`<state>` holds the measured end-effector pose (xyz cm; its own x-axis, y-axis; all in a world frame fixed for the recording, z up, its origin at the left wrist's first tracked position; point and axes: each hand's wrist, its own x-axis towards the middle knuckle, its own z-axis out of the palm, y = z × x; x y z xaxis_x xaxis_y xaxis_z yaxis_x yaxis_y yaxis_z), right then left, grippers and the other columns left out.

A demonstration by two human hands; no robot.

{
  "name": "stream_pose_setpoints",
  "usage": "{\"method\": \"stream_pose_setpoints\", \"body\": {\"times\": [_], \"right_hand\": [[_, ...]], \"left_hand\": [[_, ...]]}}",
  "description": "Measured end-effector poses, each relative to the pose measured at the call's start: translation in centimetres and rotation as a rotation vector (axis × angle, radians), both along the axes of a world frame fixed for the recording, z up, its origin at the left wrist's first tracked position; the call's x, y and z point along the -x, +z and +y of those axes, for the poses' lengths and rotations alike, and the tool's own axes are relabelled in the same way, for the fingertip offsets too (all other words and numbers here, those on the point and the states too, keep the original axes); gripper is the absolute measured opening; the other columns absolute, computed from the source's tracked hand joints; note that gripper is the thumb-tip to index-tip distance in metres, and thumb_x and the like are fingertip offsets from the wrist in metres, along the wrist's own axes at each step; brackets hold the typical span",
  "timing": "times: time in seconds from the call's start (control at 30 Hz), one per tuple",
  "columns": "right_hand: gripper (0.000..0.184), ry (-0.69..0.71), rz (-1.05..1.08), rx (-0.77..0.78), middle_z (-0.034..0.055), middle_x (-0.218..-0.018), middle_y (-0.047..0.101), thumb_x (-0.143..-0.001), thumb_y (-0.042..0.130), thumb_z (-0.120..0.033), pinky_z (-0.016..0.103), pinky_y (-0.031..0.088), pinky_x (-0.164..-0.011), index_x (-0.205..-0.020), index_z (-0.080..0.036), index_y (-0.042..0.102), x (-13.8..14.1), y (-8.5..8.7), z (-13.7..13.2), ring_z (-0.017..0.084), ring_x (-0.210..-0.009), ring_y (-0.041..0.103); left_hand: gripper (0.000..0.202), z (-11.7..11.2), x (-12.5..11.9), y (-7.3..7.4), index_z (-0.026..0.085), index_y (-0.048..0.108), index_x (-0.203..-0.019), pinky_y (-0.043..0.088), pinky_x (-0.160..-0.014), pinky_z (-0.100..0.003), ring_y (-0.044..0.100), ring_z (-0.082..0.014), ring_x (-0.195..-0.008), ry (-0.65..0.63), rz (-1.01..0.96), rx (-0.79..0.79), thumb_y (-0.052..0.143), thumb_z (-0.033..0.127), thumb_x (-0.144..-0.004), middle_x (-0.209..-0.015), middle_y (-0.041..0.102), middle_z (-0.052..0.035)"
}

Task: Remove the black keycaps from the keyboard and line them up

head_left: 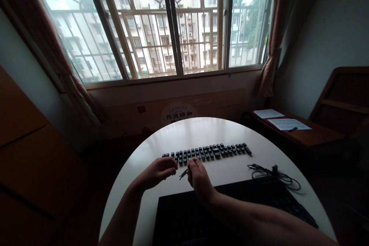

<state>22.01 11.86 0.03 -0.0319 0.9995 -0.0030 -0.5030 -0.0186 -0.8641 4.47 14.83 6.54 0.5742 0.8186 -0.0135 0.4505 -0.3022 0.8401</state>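
My right hand (pixel 198 178) grips a small metal tool (pixel 183 174) with thin prongs, perhaps tweezers; its points face left and down, and the rest is hidden in my fingers. Opposite it, my left hand (pixel 160 171) is curled with thumb and fingertips close together. A small dark spot shows at those fingertips, too small to name. Just beyond both hands, black keycaps (pixel 216 150) lie in rows across the white table. Below my right hand and forearm is a black keyboard (pixel 178 215), its surface mostly dark and partly covered by my arm.
A black cable (pixel 276 175) lies coiled at the right, partly over the keyboard's far edge. The round white table (pixel 129 180) curves away on both sides. Farther right, papers (pixel 288 124) and a pen (pixel 292 129) rest on a wooden surface (pixel 323 136). A barred window stands ahead.
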Motion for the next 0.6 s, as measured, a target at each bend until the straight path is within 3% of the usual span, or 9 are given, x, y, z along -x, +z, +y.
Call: {"method": "stream_pose_setpoints", "body": {"times": [0.17,0.33,0.6], "right_hand": [[0.036,-0.025,0.040,0.044,-0.0128,-0.049,0.032,-0.078,0.063,-0.051,0.019,0.014,-0.037,-0.076,-0.024,0.040,0.0,0.3,-0.1,0.006,-0.037,0.024],[0.036,0.007,0.044,0.030,-0.0130,-0.049,0.032,-0.077,0.064,-0.050,0.018,0.013,-0.037,-0.075,-0.023,0.040,-0.1,0.5,-0.3,0.005,-0.037,0.024],[0.032,0.067,0.042,0.024,-0.0136,-0.045,0.032,-0.072,0.065,-0.044,0.017,0.013,-0.036,-0.073,-0.023,0.041,-0.2,0.8,-0.4,0.004,-0.035,0.023]], "left_hand": [[0.036,0.6,1.2,-0.2,0.015,0.068,-0.090,0.035,-0.048,-0.020,0.044,-0.0094,-0.054,0.141,-0.077,-0.077,0.063,0.049,-0.083,-0.067,0.057,0.0010],[0.041,1.4,1.2,-0.6,0.014,0.070,-0.088,0.040,-0.051,-0.022,0.047,-0.0102,-0.053,0.233,-0.086,-0.196,0.062,0.055,-0.083,-0.061,0.056,0.0020],[0.040,0.9,0.4,-0.1,0.015,0.067,-0.082,0.048,-0.060,-0.026,0.057,-0.0148,-0.065,0.227,-0.142,-0.203,0.070,0.055,-0.077,-0.073,0.065,-0.0027]]}}
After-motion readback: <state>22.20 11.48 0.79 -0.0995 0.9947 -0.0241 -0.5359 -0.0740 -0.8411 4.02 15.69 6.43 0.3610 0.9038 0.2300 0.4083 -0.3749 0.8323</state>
